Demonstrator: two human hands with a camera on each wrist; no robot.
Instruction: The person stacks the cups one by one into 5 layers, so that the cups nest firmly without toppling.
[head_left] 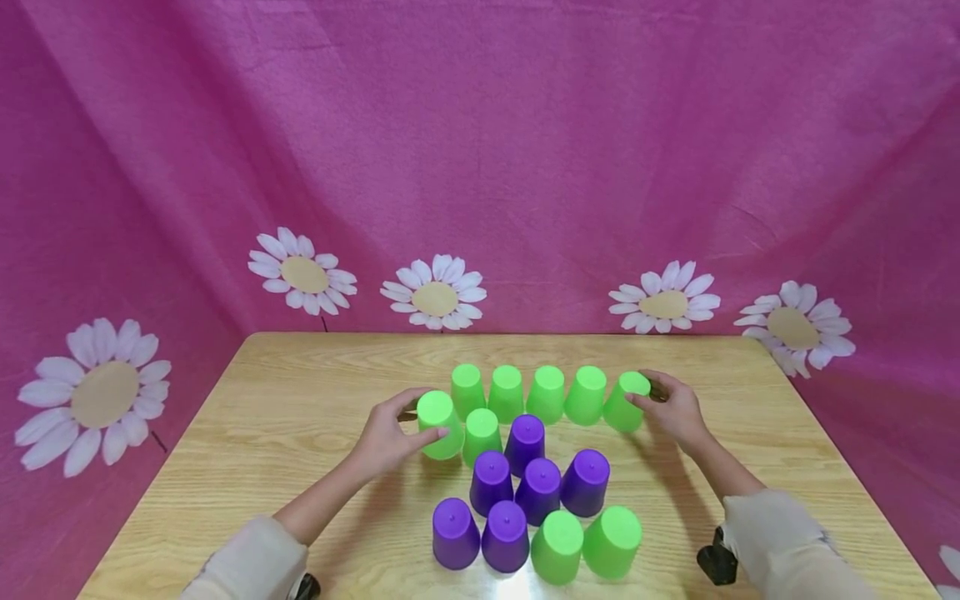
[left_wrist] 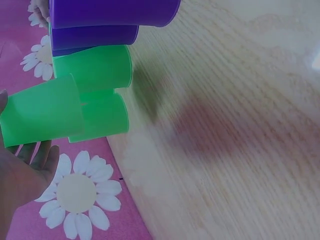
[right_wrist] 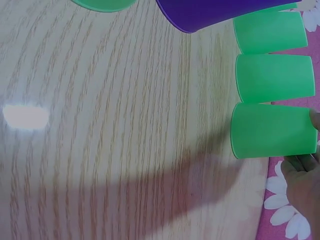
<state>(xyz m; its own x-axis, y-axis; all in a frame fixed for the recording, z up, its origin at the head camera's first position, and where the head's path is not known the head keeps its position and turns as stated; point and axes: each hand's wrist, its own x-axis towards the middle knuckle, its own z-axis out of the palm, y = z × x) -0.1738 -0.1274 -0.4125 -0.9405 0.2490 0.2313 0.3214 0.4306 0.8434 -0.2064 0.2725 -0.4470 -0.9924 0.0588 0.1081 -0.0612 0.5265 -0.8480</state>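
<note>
My left hand (head_left: 390, 437) grips an upside-down green cup (head_left: 439, 425), thumb on the near side and fingers behind. In the left wrist view this held cup (left_wrist: 42, 112) is tilted and raised off the wooden table. My right hand (head_left: 675, 408) holds the rightmost green cup (head_left: 627, 402) of the back row near its base, which faces up. The right wrist view shows that cup (right_wrist: 275, 131) in line with its neighbours. Beside the left hand's cup stands another green cup (head_left: 482, 437), with a purple cup (head_left: 525, 445) to its right.
Several more green cups (head_left: 546, 395) form the back row. Nearer me stand more upside-down purple cups (head_left: 492, 483) and, at the front, two green cups (head_left: 557, 547). A pink cloth (head_left: 525, 167) with daisies hangs behind the wooden table (head_left: 300, 400).
</note>
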